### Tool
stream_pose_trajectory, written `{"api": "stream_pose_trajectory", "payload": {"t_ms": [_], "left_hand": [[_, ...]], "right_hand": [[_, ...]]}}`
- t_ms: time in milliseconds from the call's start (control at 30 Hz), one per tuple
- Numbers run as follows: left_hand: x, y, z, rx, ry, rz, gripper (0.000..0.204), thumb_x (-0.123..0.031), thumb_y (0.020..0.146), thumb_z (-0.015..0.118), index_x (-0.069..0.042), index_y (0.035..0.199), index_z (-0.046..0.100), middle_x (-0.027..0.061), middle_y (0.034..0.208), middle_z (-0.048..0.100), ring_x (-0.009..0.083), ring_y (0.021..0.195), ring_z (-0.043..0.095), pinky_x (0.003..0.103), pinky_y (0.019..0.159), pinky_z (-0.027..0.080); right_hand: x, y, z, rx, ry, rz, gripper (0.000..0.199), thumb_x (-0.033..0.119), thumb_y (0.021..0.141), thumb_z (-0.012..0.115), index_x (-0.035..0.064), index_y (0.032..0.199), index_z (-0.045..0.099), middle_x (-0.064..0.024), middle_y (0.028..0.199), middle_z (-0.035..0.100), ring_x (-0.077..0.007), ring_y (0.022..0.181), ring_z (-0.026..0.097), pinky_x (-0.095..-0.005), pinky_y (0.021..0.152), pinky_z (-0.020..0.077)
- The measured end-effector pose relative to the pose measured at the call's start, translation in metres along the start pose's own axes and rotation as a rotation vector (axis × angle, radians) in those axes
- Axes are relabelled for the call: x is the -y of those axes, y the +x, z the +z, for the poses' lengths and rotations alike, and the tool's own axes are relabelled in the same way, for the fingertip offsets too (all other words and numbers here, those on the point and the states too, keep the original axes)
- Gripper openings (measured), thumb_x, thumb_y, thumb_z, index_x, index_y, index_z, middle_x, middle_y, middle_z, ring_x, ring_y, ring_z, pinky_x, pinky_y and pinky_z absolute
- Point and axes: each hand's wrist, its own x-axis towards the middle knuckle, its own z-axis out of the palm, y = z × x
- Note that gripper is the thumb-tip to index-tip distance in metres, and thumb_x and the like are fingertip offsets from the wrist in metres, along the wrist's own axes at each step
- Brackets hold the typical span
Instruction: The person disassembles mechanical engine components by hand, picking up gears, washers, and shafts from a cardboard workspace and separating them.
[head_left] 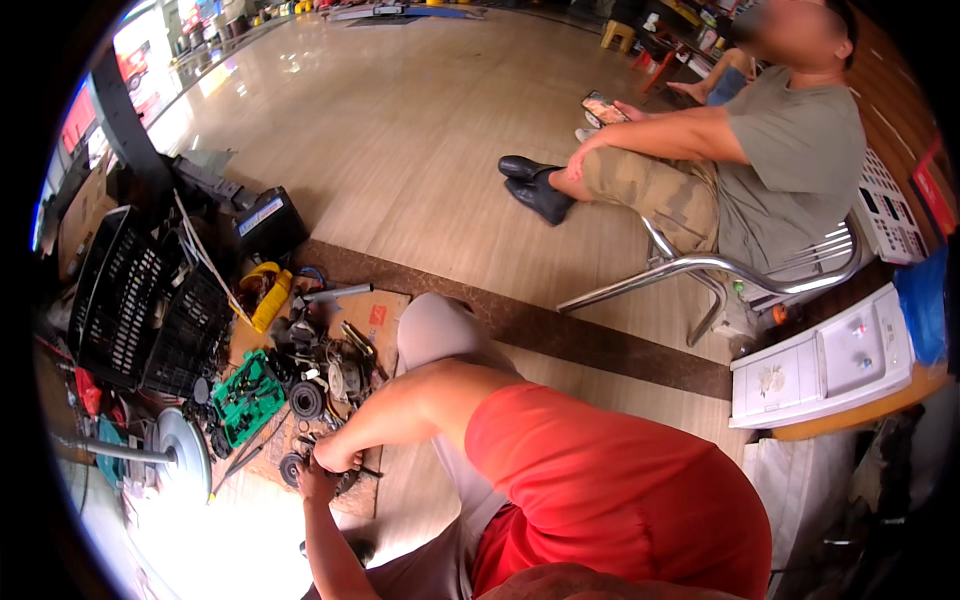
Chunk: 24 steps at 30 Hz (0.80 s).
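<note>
My right hand and my left hand are close together, low over a cardboard sheet. Both are closed at a dark metal part with a round, pulley-like wheel beside the fingers. What exactly each hand grips is too small to make out. Just beyond lies a black ring-shaped wheel. An open green tool case is to the left of it. Dark greasy machine parts are heaped behind my hands.
Black plastic crates, a car battery and a yellow container stand at the left, with a bright lamp nearer. At the right, a person sits on a metal chair holding a phone. A white appliance lies nearby.
</note>
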Motion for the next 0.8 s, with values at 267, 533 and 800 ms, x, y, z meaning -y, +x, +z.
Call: {"api": "stream_pose_trajectory", "payload": {"t_ms": [267, 533, 800], "left_hand": [[0.052, 0.009, 0.043, -0.16, -0.051, 0.112, 0.084, -0.029, 0.065, 0.076, -0.015, 0.138, 0.038, 0.025, 0.135, 0.04, 0.0429, 0.116, 0.048, 0.047, 0.095, 0.043], [0.018, -0.016, 0.002, -0.036, -0.072, -0.082, 0.096, -0.018, 0.06, 0.082, -0.015, 0.143, 0.033, 0.022, 0.141, 0.036, 0.0414, 0.123, 0.045, 0.043, 0.101, 0.042], [0.011, -0.01, -0.002, 0.006, -0.032, -0.112, 0.096, -0.019, 0.061, 0.083, -0.017, 0.143, 0.033, 0.0233, 0.141, 0.035, 0.0417, 0.123, 0.044, 0.043, 0.101, 0.042]], "right_hand": [[0.009, -0.015, -0.012, 0.293, 0.445, -0.023, 0.036, 0.012, 0.068, 0.064, 0.0069, 0.103, 0.068, -0.0102, 0.09, 0.069, -0.0193, 0.07, 0.065, -0.0364, 0.056, 0.0541], [-0.012, -0.02, -0.005, 0.216, 0.05, -0.044, 0.035, 0.003, 0.075, 0.059, 0.0014, 0.11, 0.061, -0.0177, 0.099, 0.066, -0.0331, 0.094, 0.063, -0.0391, 0.079, 0.0497], [-0.03, -0.021, -0.019, 0.276, -0.025, 0.04, 0.022, 0.002, 0.079, 0.052, 0.0028, 0.095, 0.067, -0.0163, 0.086, 0.068, -0.0317, 0.086, 0.065, -0.0412, 0.074, 0.0507]]}}
